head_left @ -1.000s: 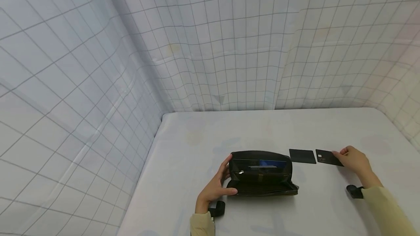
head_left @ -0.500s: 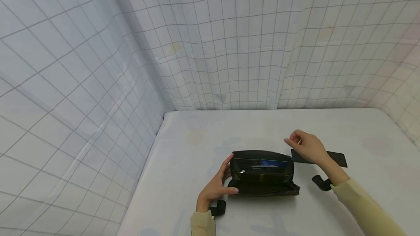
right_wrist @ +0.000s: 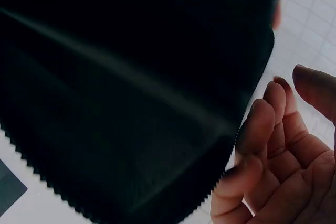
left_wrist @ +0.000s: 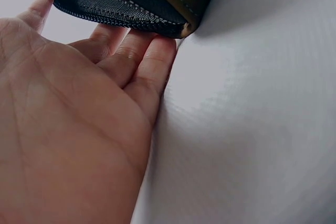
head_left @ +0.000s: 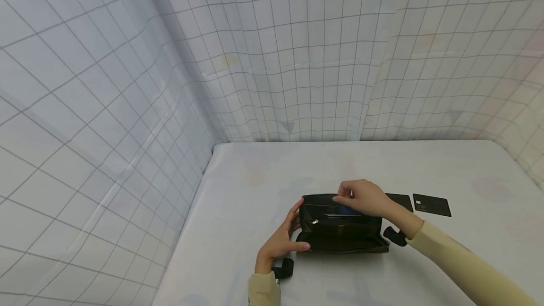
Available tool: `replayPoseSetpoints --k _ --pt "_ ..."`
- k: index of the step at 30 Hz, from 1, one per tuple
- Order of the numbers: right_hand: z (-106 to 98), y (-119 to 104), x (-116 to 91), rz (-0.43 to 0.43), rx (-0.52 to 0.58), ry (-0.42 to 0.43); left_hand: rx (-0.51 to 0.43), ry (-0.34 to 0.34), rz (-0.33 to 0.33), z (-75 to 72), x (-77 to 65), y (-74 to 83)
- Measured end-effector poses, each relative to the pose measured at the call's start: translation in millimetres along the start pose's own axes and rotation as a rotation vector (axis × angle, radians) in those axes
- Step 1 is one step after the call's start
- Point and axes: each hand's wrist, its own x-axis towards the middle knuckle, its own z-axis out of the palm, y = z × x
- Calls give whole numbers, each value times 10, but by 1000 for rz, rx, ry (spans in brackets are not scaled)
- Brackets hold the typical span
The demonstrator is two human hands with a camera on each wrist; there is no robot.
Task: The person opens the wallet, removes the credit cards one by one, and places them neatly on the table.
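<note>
A black zip-around wallet (head_left: 340, 230) stands unfolded on the white table, its card slots facing me. My left hand (head_left: 278, 244) grips its left end, thumb at the lower flap and fingers along the upper panel. In the left wrist view, fingertips touch the wallet's stitched edge (left_wrist: 121, 3). Over the wallet's upper right edge is my right hand (head_left: 369, 199), fingers bent. The right wrist view shows its thumb apart from the fingers, which lie by the zip teeth with nothing visible pinched. A blue card (head_left: 347, 210) sits in a slot, partly hidden by this hand.
Right of the wallet, two black cards lie in a row: one (head_left: 403, 200) partly behind the right wrist, the other (head_left: 432, 205) with a chip and "VIP" lettering. A white gridded curtain (head_left: 293, 60) stands behind and left of the table (head_left: 255, 192).
My right hand has let go of the VIP card, leaving it beside the other black card, and has moved left to the wallet's top edge. The left hand stays on the wallet.
</note>
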Motion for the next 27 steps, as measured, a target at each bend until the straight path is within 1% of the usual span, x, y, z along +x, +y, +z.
replayPoseSetpoints --k 5,8,16,18,27 --pt "80 -19 33 8 -55 -41 -1 -4 -2 -2 -2 4" --pt "96 -20 53 18 -59 -49 2 -1 1 1 -7 12" --pt "104 -17 115 97 -77 -85 15 -6 18 5 -4 -1" --pt "111 -20 123 104 -86 -85 15 -8 22 4 -6 -4" --pt "172 -49 119 128 -115 -59 -1 -7 -6 7 -6 14"
